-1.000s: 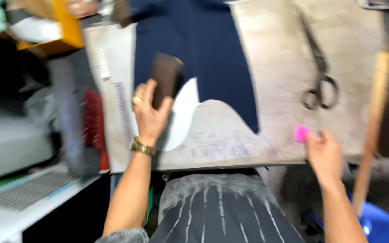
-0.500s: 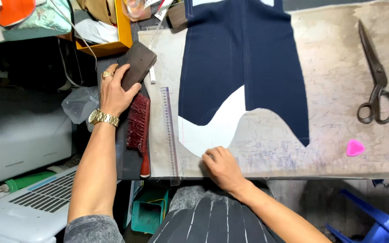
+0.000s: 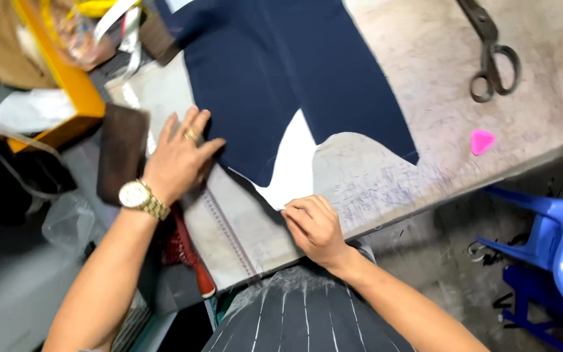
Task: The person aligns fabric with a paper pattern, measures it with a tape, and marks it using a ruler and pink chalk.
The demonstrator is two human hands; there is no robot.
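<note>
While the left hand (image 3: 180,156) lies flat, fingers spread, on the edge of the navy fabric (image 3: 294,78) on the table (image 3: 412,163), the right hand (image 3: 314,225) pinches the white pattern paper (image 3: 291,173) beneath — both look limp, light, best gripped at edges

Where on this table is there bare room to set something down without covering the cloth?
Bare table lies between the navy fabric and the scissors, and on down around the pink chalk. A smaller patch sits under the fabric's curved cut. Crowded: the left edge, with the left hand, ruler, brown block; the right hand holds the near edge.
</note>
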